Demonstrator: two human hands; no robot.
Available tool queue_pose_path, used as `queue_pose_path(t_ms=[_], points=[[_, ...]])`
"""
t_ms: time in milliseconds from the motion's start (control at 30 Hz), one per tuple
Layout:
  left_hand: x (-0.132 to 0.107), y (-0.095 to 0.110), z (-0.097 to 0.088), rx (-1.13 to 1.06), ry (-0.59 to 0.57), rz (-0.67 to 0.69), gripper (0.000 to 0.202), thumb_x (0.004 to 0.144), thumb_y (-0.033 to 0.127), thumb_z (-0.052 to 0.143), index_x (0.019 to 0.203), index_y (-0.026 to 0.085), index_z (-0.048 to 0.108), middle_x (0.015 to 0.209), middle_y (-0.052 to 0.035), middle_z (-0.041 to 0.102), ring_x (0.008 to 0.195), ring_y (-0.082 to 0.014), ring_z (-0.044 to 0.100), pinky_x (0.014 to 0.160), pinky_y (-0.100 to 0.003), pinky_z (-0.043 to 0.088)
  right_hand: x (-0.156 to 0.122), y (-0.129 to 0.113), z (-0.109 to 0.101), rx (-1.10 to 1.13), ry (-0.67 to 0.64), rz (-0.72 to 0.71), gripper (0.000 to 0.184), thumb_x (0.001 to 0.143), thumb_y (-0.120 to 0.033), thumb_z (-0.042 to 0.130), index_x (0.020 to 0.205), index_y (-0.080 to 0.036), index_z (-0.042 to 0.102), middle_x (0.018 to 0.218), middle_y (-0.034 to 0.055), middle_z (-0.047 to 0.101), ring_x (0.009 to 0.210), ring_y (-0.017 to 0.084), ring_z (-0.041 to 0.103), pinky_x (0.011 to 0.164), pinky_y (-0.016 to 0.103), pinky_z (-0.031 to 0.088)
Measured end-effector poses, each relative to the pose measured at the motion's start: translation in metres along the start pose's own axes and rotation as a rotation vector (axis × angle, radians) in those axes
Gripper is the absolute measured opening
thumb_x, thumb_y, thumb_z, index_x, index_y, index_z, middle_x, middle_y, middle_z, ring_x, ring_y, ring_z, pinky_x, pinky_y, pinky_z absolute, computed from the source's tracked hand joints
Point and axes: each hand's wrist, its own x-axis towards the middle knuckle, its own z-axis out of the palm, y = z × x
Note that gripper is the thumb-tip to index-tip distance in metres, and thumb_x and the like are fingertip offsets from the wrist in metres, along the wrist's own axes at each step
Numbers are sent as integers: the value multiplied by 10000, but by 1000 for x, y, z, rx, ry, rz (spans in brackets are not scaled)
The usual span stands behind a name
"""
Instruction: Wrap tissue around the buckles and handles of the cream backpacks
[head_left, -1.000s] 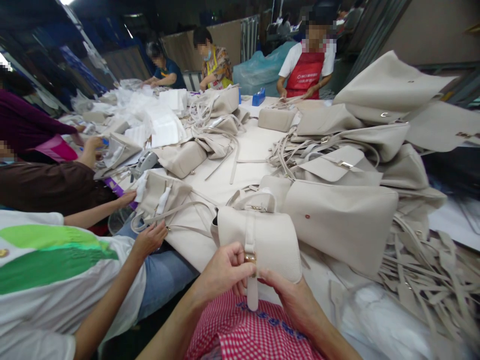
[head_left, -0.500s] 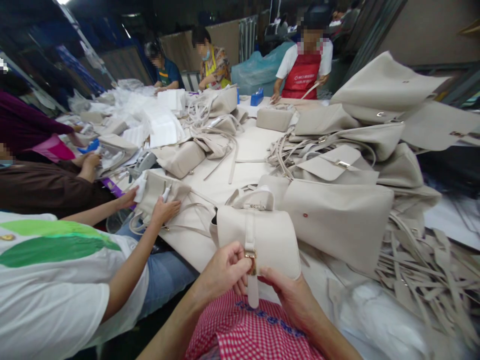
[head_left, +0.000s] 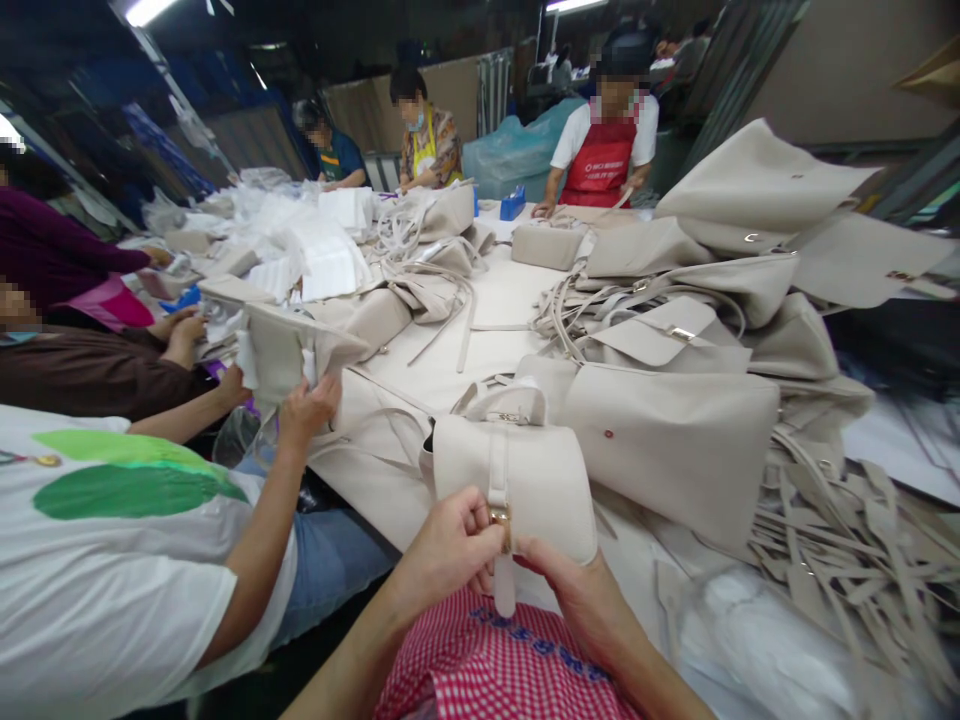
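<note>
A cream handbag (head_left: 540, 475) lies at the near edge of the table in front of me, its flap facing me. A strap (head_left: 501, 520) runs down the flap with a gold buckle (head_left: 501, 518) near its end. My left hand (head_left: 446, 550) pinches the strap at the buckle from the left. My right hand (head_left: 570, 590) holds the flap's lower edge just right of the buckle, fingers curled. Both hands rest over my red checked apron (head_left: 502, 665).
A high pile of cream bags (head_left: 705, 310) and loose straps (head_left: 847, 540) fills the right side. A person in a white shirt at my left holds up another bag (head_left: 289, 350). More workers sit round the table (head_left: 487, 300); white paper stacks (head_left: 322, 250) lie at far left.
My hands have stayed at the buckle with small finger movements. The person at my left has lifted their bag off the table and holds it up.
</note>
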Motion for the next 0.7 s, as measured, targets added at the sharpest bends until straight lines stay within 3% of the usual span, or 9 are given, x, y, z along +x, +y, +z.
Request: queue_pose_path(t_ms=[200, 467, 633, 700], points=[[-4, 0, 5, 166, 121, 70, 137, 745, 179, 493, 677, 224, 384, 466, 93, 484, 362, -117, 555, 322, -168, 380, -1, 0, 2, -27, 92, -4, 431, 653, -351, 732, 1055, -196, 711, 1016, 89, 751, 923, 299, 682, 842, 437, 527], [-1, -6, 12, 230, 238, 82, 170, 705, 107, 452, 668, 234, 344, 455, 97, 442, 344, -96, 495, 320, -158, 351, -3, 3, 1, -20, 100, -11, 476, 656, -319, 740, 1109, -180, 689, 1025, 86, 751, 934, 291, 681, 848, 420, 532], [-5, -12, 7, 48, 50, 72, 56, 774, 173, 425, 768, 224, 401, 458, 72, 537, 359, -124, 543, 350, -197, 442, -5, -4, 3, 48, 50, -26, 451, 677, -319, 738, 1103, -178, 694, 997, 93, 755, 912, 288, 681, 801, 411, 549], [-8, -10, 6, 67, 56, 110, 76, 818, 271, 459, 777, 214, 430, 474, 55, 559, 376, -132, 563, 357, -203, 453, -6, -7, 4, 64, 27, -36, 445, 685, -328, 741, 1101, -179, 694, 1009, 96, 752, 939, 289, 675, 828, 418, 543]])
